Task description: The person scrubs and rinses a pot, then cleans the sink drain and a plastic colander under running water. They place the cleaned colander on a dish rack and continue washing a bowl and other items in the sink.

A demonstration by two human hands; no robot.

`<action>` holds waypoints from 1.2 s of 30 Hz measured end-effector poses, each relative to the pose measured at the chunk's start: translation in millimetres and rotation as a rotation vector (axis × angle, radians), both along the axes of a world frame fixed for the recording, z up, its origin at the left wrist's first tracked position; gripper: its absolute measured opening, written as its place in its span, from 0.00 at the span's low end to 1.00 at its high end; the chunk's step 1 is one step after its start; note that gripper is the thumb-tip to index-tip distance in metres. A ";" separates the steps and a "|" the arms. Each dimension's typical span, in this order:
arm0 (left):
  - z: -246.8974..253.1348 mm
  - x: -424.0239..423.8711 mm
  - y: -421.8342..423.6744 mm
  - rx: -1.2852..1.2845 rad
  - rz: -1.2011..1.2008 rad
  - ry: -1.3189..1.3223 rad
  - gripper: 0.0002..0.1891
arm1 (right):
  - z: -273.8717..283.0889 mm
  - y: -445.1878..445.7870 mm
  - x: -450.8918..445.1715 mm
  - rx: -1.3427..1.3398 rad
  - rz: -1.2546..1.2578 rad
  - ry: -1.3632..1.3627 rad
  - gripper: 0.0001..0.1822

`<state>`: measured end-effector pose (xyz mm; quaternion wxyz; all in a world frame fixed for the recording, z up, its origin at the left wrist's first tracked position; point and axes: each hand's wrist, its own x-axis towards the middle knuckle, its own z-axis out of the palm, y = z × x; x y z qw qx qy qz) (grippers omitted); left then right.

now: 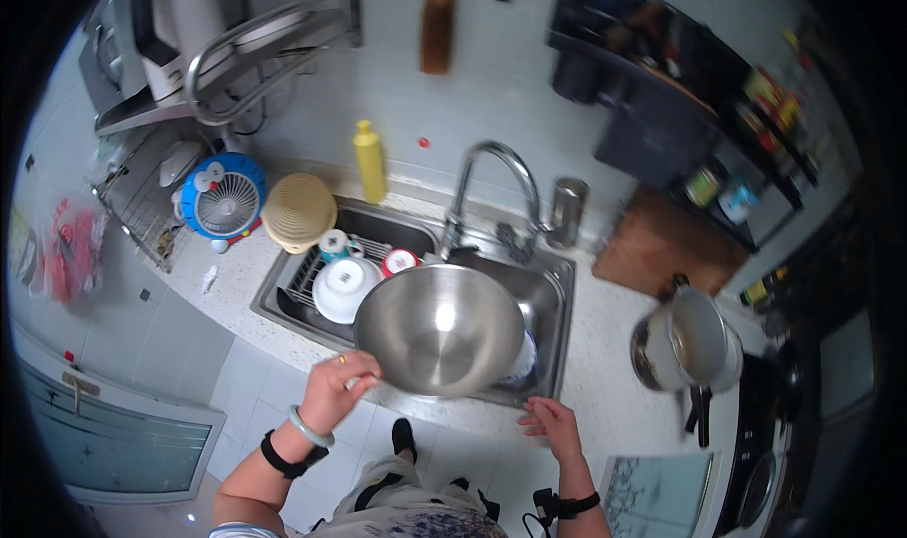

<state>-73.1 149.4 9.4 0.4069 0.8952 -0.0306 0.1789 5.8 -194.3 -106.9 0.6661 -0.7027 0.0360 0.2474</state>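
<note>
A large stainless steel mixing bowl (439,347) is over the sink, its open side facing up and its inside bare. My left hand (341,390) pinches the bowl's near-left rim between thumb and fingers. Apart from the bowl, my right hand (551,423) hovers by the counter's front edge with loosely curled, separated fingers and nothing in them. Behind the bowl, a patterned dish (525,359) shows partly in the right basin. To the left, an upturned white bowl (346,290), a teal cup (334,245) and a red cup (400,262) sit on a drain rack (305,276).
A chrome faucet (489,152) arches over the double sink (565,311). Behind it stand a yellow bottle (370,162) and a steel cylinder (567,212). A beige basket (299,212) and a blue fan (223,196) are left. Stacked pots (698,336) with protruding handles stand right.
</note>
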 end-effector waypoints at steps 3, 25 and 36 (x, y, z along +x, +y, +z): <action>-0.6 -24.0 -61.7 0.164 -0.146 -0.046 0.09 | 25.6 -37.1 -34.7 0.212 -0.045 0.083 0.22; -164.0 -1.5 -363.0 -0.740 -0.538 1.263 0.13 | -61.4 -277.7 -238.9 -0.233 -0.736 0.310 0.18; -248.6 14.9 -412.6 -0.717 -0.393 1.431 0.06 | -120.7 -359.1 -222.1 0.080 -0.513 0.509 0.21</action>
